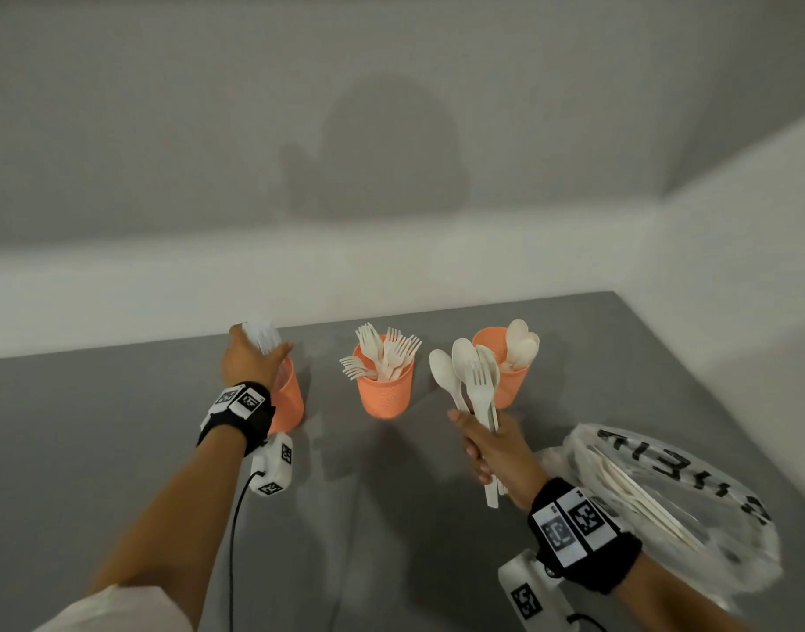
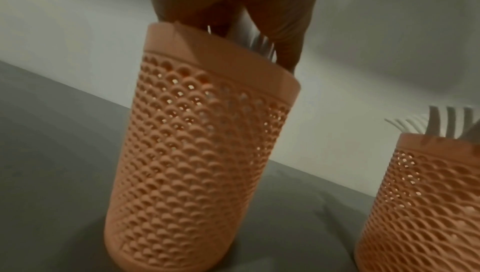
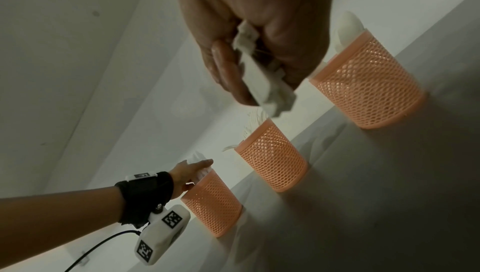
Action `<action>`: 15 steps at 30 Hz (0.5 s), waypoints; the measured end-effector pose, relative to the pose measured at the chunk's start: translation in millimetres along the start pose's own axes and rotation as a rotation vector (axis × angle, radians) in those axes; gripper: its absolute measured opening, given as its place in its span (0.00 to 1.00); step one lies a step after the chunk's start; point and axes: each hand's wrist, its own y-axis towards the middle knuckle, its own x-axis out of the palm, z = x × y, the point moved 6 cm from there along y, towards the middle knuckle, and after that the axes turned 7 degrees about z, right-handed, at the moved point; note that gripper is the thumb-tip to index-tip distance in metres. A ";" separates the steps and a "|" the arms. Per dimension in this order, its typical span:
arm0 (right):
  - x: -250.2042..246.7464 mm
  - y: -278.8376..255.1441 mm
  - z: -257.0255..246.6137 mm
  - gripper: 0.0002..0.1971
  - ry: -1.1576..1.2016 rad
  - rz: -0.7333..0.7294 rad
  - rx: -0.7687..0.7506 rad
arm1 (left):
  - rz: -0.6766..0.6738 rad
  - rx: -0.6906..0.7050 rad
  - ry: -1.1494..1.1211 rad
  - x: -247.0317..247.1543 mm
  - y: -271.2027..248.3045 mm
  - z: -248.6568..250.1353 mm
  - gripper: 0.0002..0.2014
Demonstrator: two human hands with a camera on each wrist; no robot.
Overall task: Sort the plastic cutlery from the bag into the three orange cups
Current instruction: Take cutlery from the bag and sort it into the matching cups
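Three perforated orange cups stand in a row on the grey table [image 1: 118, 426]. My left hand [image 1: 259, 351] is over the left cup [image 1: 289, 399], holding blurred white cutlery [image 1: 264, 336] at its rim; the type is unclear. The left wrist view shows that cup [image 2: 202, 153] with fingers [image 2: 285, 50] and white pieces [image 2: 261, 43] at its mouth. The middle cup [image 1: 384, 390] holds forks, the right cup [image 1: 510, 380] spoons. My right hand [image 1: 480, 444] grips a bunch of spoons and a fork [image 1: 475, 385] upright, in front of the right cup. Its handles [image 3: 259, 81] show in the right wrist view.
A clear plastic bag [image 1: 692, 508] with black lettering lies at the right front of the table, more white cutlery inside it. White walls close the table's far and right sides. A black cable [image 1: 232, 540] hangs from my left wrist camera.
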 end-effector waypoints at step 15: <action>12.6 4.3 3.4 0.10 -0.002 -0.040 0.013 | -0.007 0.130 0.281 2.5 -2.9 -1.1 0.29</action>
